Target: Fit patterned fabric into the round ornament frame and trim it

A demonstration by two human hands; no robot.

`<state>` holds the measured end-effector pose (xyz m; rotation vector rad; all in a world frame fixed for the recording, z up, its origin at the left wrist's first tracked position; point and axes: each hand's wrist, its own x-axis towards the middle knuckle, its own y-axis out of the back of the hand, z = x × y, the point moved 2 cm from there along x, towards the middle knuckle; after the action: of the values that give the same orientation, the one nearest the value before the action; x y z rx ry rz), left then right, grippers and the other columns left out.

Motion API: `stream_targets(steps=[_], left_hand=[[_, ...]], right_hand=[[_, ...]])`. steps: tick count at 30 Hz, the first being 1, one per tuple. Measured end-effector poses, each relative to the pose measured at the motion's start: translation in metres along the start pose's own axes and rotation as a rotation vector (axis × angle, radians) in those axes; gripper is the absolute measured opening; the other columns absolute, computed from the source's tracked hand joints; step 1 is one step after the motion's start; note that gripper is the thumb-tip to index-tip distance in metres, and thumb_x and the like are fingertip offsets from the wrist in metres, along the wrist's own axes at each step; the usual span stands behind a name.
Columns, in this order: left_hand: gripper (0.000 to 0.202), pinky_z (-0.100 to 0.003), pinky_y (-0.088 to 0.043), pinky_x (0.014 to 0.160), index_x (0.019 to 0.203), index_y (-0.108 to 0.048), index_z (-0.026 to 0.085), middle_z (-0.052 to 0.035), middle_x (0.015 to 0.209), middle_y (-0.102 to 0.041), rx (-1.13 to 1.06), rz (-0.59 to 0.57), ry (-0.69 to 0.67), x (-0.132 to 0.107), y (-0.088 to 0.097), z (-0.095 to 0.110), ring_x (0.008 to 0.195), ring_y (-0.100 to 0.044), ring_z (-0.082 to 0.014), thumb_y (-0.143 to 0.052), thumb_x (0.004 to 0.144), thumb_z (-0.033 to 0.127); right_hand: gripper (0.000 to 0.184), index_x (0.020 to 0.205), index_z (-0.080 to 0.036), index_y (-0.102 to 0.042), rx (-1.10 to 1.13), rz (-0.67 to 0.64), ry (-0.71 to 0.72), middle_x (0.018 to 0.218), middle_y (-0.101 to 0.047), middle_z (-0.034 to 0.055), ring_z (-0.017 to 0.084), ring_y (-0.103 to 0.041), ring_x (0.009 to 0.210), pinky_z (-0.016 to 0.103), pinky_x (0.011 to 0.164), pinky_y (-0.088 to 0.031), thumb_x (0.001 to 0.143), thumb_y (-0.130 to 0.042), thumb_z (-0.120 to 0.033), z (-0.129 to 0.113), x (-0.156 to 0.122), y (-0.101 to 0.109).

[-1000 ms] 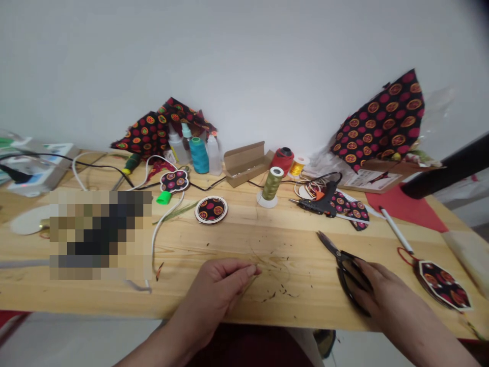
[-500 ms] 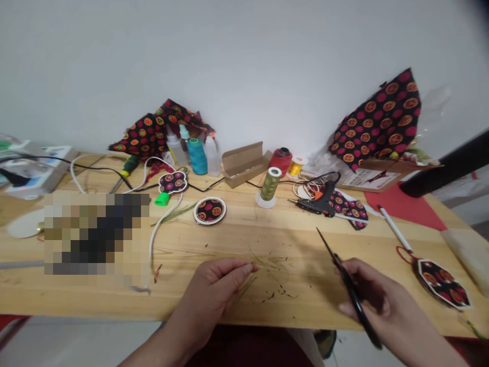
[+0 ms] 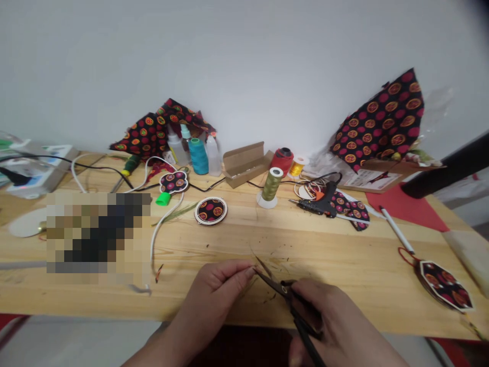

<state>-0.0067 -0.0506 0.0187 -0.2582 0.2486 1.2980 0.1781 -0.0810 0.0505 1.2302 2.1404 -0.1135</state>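
Observation:
My left hand (image 3: 217, 293) rests on the near edge of the wooden table (image 3: 362, 260) with its fingertips pinched on thin olive threads (image 3: 255, 257). My right hand (image 3: 336, 326) grips black scissors (image 3: 284, 294) by the handles. The scissor blades point left and their tips sit right at my left fingertips, against the thread. Loose thread bits lie on the wood around that spot.
Behind stand an olive thread spool (image 3: 271, 186), a teal spool (image 3: 198, 155), a red spool (image 3: 281, 160), glue bottles, a cardboard box (image 3: 244, 163) and a black glue gun (image 3: 319, 203). Patterned fabric discs (image 3: 211, 210), an octagonal piece (image 3: 445, 290), a white pen (image 3: 395, 229) and cables lie around.
My right hand picked the scissors up from the table at the right and carried them left to my left fingertips. My left hand stayed in place, pinching the thread.

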Motion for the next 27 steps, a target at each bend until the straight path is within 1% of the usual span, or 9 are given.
stream_targets(steps=[1,3,6,8,11,16,20,27], left_hand=[[0.019,-0.022,-0.046,0.074,0.090,-0.078,0.029,0.0035,0.076,-0.076,0.012,-0.015,-0.019,0.0004,-0.0001,0.0000,0.079,-0.064,-0.0181,-0.060,0.082,0.028],[0.021,-0.024,-0.045,0.081,0.094,-0.077,0.029,0.0038,0.084,-0.077,0.025,-0.047,-0.049,0.0010,-0.0004,0.0000,0.087,-0.065,-0.0197,-0.059,0.083,0.026],[0.023,-0.026,-0.044,0.086,0.100,-0.075,0.030,0.0039,0.092,-0.077,0.034,-0.080,-0.064,0.0004,-0.0012,-0.0005,0.093,-0.065,-0.0211,-0.057,0.085,0.027],[0.024,-0.026,-0.044,0.086,0.102,-0.073,0.030,0.0042,0.094,-0.077,0.029,-0.089,-0.065,-0.0004,-0.0016,-0.0009,0.096,-0.065,-0.0214,-0.056,0.086,0.028],[0.024,-0.026,-0.045,0.086,0.103,-0.073,0.031,0.0046,0.095,-0.077,0.014,-0.091,-0.054,-0.0008,-0.0021,-0.0010,0.097,-0.065,-0.0212,-0.056,0.086,0.027],[0.024,-0.027,-0.045,0.086,0.103,-0.073,0.031,0.0043,0.095,-0.077,0.025,-0.089,-0.059,0.0010,-0.0018,0.0008,0.097,-0.065,-0.0215,-0.056,0.086,0.027],[0.023,-0.027,-0.045,0.086,0.102,-0.073,0.030,0.0041,0.094,-0.077,0.024,-0.086,-0.052,0.0021,-0.0016,-0.0002,0.097,-0.065,-0.0217,-0.056,0.086,0.026],[0.024,-0.026,-0.045,0.087,0.103,-0.072,0.032,0.0050,0.097,-0.077,0.019,-0.086,-0.071,0.0009,-0.0007,-0.0034,0.097,-0.066,-0.0201,-0.056,0.086,0.026]], right_hand=[[0.032,0.091,-0.020,-0.058,0.023,-0.021,0.007,0.064,-0.067,-0.0033,0.015,-0.066,0.059,0.019,0.049,-0.044,0.064,-0.048,-0.006,-0.0036,0.0005,0.0003],[0.036,0.094,-0.020,-0.057,0.040,-0.008,0.039,0.067,-0.068,-0.0038,0.015,-0.068,0.061,0.018,0.052,-0.046,0.064,-0.046,-0.004,-0.0095,0.0017,0.0004],[0.034,0.088,-0.018,-0.057,-0.008,0.046,0.079,0.064,-0.068,-0.0049,0.014,-0.068,0.060,0.018,0.054,-0.045,0.062,-0.045,-0.001,-0.0125,0.0046,-0.0015],[0.032,0.084,-0.018,-0.057,-0.034,0.064,0.076,0.059,-0.067,-0.0052,0.013,-0.066,0.057,0.018,0.050,-0.042,0.061,-0.044,0.000,-0.0113,0.0066,-0.0035],[0.024,0.074,-0.018,-0.054,-0.025,0.057,0.051,0.057,-0.068,-0.0039,0.012,-0.063,0.054,0.018,0.045,-0.037,0.062,-0.042,-0.001,-0.0083,0.0085,-0.0061],[0.021,0.064,-0.018,-0.054,-0.036,0.071,0.052,0.053,-0.067,-0.0038,0.011,-0.060,0.053,0.018,0.044,-0.034,0.061,-0.041,-0.002,-0.0073,0.0085,-0.0061],[0.021,0.064,-0.018,-0.055,-0.047,0.045,0.041,0.055,-0.067,-0.0037,0.010,-0.058,0.053,0.018,0.044,-0.033,0.062,-0.041,-0.001,-0.0091,0.0077,-0.0046],[0.021,0.062,-0.017,-0.057,-0.053,0.052,0.049,0.056,-0.068,-0.0032,0.010,-0.058,0.055,0.019,0.047,-0.033,0.064,-0.044,0.000,-0.0088,0.0077,-0.0039]])
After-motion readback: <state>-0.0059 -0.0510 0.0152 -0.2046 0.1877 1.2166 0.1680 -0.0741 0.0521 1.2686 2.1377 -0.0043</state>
